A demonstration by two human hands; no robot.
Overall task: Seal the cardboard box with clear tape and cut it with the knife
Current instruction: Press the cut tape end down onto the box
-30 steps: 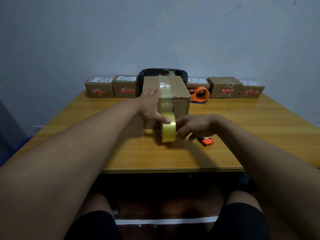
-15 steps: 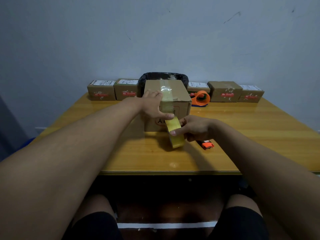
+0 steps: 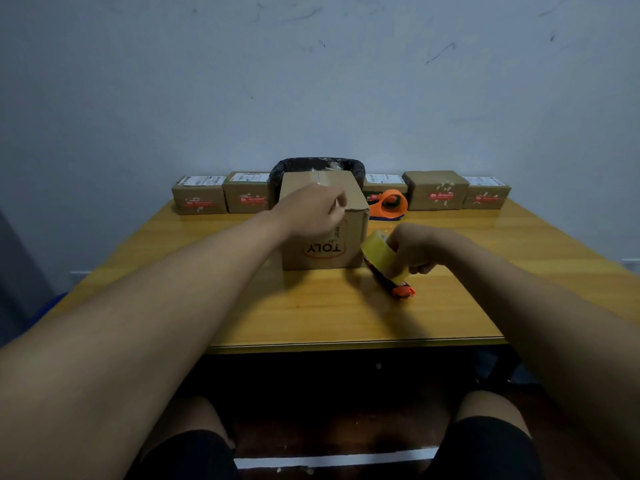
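Centrally on the wooden table [image 3: 311, 306]: cardboard box [image 3: 349, 199], upright, printed "TOLY" upside down on the near face. Left hand [image 3: 311, 213] resting on the box's near top edge, grip loosely curled, whether pinching the tape end cannot be told. Right hand [image 3: 415, 251] just right of the box, grip clenched around the clear tape roll [image 3: 377, 252], tilted, close above the table. Utility knife [image 3: 398, 289], black with orange end, lying on the table beneath that roll. Orange tape dispenser [image 3: 391, 204] behind, beside small parcels [image 3: 436, 190].
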